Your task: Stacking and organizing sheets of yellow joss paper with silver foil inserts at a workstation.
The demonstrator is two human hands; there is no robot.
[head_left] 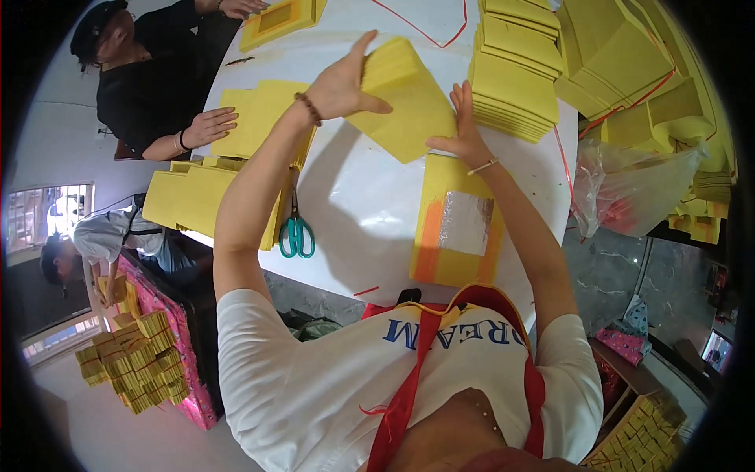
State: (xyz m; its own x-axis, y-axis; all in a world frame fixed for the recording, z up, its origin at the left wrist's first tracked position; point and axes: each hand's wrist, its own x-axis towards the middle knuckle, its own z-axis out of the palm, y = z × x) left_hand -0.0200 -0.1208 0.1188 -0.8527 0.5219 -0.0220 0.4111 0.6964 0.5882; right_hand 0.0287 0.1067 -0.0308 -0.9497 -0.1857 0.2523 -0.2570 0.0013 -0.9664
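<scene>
A stack of yellow paper [409,102] is tilted above the white table between my two hands. My left hand [334,85] grips its left side, the thumb lying across the top sheet. At the right corner, my right hand [465,130] presses the edge with its palm and thumb, fingers pointing away from me. Below the stack lies a yellow pad [429,236] with orange bands and a pale silvery rectangle, near my right forearm. Teal-handled scissors [296,236] rest at the table's left edge, their blades partly hidden by yellow paper.
Tall yellow paper stacks [515,86] stand at the far right, with a clear plastic bag [629,185] beyond. More yellow bundles [189,197] sit left of my left arm. A co-worker's hand [208,127] rests on yellow sheets [244,118] across the table. Red string [429,35] lies at the back.
</scene>
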